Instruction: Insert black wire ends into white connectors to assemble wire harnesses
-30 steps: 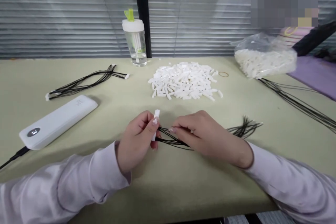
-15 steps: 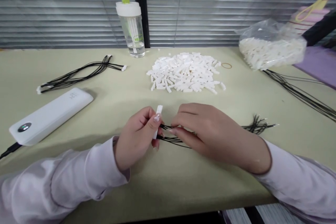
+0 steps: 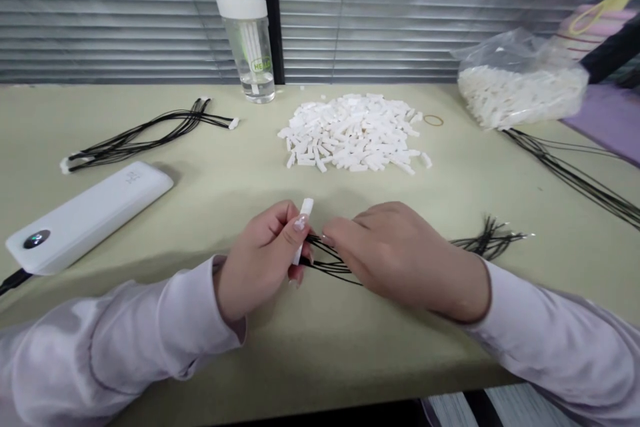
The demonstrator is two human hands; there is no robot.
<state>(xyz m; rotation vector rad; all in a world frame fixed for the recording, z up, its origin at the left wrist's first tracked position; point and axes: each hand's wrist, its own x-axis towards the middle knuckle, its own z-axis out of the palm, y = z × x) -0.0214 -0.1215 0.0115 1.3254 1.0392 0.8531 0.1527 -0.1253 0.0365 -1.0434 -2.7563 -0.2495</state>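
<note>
Between thumb and fingers, my left hand [image 3: 265, 260] grips a narrow white connector housing [image 3: 307, 208], tilted, its upper end showing above the thumb. Several thin black wires [image 3: 330, 268] run from its right side toward my right hand [image 3: 400, 257]. That hand is closed over the wires, thumb and fingertips a short way from the housing; its fingers partly hide what they pinch. Past the right wrist the wires come out again and end in a spread of loose tips [image 3: 493, 238] on the table.
A heap of white housings [image 3: 355, 133] lies behind my hands. At left are a wired bundle [image 3: 155, 133] and a white power bank [image 3: 90, 217]. A water bottle [image 3: 249, 47] stands at the back. To the right are a bag of white parts [image 3: 523, 90], more black wires [image 3: 575, 177] and a rubber band [image 3: 433, 120].
My right hand has rolled over and curled its fingers closer around the wires near the housing. The left hand keeps its grip. The view has shifted slightly.
</note>
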